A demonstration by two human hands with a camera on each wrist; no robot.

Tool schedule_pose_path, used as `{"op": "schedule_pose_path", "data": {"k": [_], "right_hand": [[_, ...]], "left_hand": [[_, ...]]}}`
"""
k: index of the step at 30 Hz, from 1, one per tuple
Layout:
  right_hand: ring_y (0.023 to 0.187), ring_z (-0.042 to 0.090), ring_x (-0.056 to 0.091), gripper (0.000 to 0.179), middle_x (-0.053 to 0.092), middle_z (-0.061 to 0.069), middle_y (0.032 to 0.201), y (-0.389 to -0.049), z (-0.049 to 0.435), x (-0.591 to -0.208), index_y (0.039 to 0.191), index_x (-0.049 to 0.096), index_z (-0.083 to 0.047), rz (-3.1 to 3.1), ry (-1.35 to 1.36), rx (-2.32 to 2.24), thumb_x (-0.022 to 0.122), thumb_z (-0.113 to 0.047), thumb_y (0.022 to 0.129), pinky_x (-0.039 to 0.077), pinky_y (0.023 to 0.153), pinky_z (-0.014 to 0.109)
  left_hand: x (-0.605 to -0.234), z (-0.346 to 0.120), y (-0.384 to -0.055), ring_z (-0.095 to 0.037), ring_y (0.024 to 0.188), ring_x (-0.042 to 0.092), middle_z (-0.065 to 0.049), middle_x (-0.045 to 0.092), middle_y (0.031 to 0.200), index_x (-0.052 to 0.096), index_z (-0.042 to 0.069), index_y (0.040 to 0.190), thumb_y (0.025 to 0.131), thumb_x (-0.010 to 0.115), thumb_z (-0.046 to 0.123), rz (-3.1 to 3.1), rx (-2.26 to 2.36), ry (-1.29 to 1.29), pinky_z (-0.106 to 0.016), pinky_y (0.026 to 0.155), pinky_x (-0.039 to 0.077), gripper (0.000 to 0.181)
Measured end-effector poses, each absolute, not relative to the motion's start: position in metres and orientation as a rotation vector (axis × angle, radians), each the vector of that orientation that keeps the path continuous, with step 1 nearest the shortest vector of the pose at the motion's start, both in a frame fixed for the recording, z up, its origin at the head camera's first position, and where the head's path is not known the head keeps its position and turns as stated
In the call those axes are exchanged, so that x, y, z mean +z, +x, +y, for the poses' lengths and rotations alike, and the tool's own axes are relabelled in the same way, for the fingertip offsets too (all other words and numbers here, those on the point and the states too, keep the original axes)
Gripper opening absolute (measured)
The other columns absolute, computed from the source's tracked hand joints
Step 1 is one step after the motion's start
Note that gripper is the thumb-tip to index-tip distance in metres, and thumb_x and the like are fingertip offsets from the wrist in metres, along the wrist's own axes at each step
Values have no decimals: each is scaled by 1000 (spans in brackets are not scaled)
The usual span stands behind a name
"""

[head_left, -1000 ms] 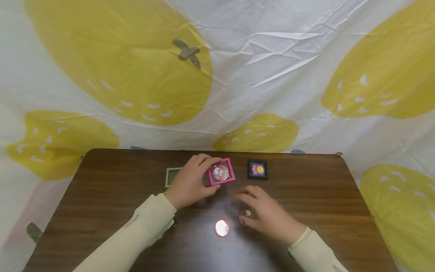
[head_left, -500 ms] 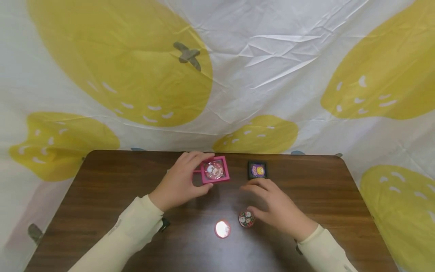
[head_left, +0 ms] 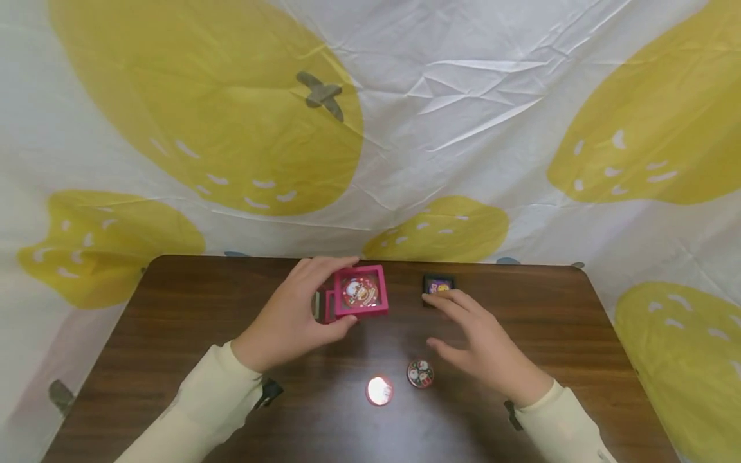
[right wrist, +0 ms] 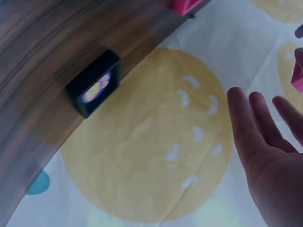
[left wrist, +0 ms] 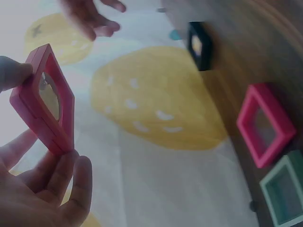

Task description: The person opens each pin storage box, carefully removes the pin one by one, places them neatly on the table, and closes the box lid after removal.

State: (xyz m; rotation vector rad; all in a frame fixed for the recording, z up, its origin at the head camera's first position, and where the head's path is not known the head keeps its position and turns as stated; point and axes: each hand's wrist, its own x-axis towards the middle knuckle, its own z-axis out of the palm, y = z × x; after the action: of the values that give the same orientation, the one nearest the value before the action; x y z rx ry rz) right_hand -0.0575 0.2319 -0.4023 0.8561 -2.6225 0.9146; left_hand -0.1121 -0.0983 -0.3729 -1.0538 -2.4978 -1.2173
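My left hand (head_left: 283, 321) grips a pink square display frame (head_left: 361, 290) by its edges, with the thumb on one side and fingertips on the other. A round badge with a red cartoon picture shows behind its clear window. On the table, partly behind the held frame, lie another pink frame (left wrist: 279, 106) and a pale green frame (left wrist: 294, 163). My right hand (head_left: 486, 341) hovers with fingers extended and holds nothing. Its fingertips overlap a black frame (right wrist: 94, 85) with a purple and yellow picture in the head view. Near its thumb lies a round patterned badge (head_left: 420, 373).
A red-rimmed round disc (head_left: 379, 390), bright with glare, lies left of the patterned badge on the dark wooden table (head_left: 550, 334). Behind the table's far edge hangs a white cloth with yellow lemons (head_left: 231, 116).
My left hand has moved left with the pink frame, and the other pink frame has come into sight. My right hand has shifted right, uncovering the patterned badge while its fingers opened out.
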Motion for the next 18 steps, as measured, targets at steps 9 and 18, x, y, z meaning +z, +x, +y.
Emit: {"op": "schedule_pose_path", "data": {"k": [9,18], "right_hand": [[118,24,71,88,63,6,145,-57,219,-380,162,50,-8,-2543,796,1253,93,0,85,57,102,34],[138,25,57,91,62,4,149,-59,208,-363,165,47,-11,-2526,778,1452,93,-5,86,54,108,39]], "left_hand": [[-351,-93,-108,-18,129,51,4,63,145,57,17,156,81,94,20,-2411,-1289,-1089,-43,105,49,83],[-340,-80,-104,-18,134,50,6,61,146,57,18,156,82,93,20,-2361,-1360,-1141,-42,111,46,82]]}}
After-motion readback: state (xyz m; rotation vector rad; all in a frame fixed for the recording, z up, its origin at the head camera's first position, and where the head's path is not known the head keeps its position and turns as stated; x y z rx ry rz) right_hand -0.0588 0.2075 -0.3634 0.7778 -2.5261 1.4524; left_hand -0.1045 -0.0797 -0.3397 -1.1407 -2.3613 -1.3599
